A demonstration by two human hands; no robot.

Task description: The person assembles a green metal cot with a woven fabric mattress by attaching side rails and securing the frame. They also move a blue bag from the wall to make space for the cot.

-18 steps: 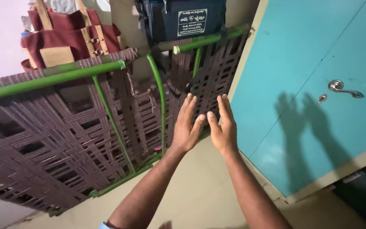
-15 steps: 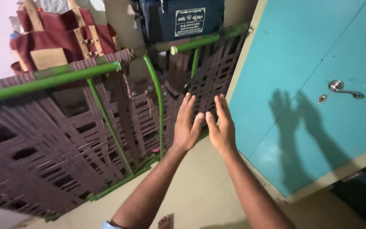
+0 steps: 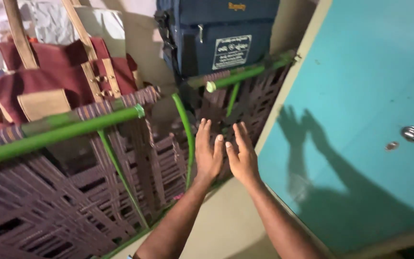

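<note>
Head view: left hand and right hand flat and open, gripping nothing, against the upright green-framed brown woven-strap cot left of the teal door, seemingly not yet grasped.

Left hand, right hand side by side, fingers extended.

The floor is plain and pale. Two folded cots with green pipe frames and brown woven straps stand on it: a big cot on the left and a second cot behind it (both tipped up on their sides, leaning toward the wall).
</note>
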